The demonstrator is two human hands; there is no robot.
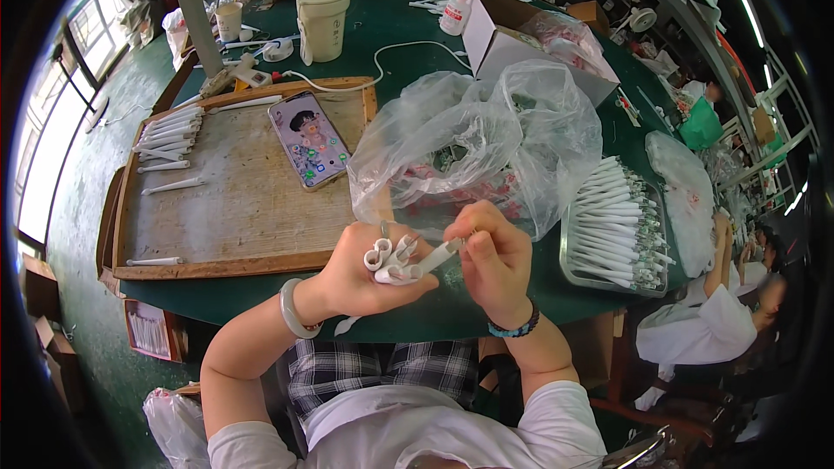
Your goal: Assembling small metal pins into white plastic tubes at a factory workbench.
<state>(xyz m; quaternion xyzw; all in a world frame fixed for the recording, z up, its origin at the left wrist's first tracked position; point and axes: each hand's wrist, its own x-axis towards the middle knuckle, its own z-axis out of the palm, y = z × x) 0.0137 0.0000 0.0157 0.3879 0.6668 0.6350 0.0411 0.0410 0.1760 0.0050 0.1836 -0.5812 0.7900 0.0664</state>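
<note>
My left hand (pixel 349 271) is closed around a small bunch of white plastic tubes (pixel 396 273), their hollow ends facing up. One tube sticks out to the right toward my right hand (pixel 499 262). With thumb and forefinger, that hand pinches something small and thin at the tube's tip; it is too small to name. Just beyond both hands lies a crumpled clear plastic bag (pixel 486 135) with small metallic and red-and-white contents. Right of my right hand, a clear tray (pixel 569 271) holds many white tubes (pixel 604 230) with metallic ends.
A wood-framed board (pixel 234 208) on the left carries rows of white tubes (pixel 169 135) and a lit phone (pixel 308 139). Behind stand a beige cup (pixel 323 22), a red-capped bottle (pixel 455 10) and an open carton (pixel 495 39). Other people sit at the far side and right.
</note>
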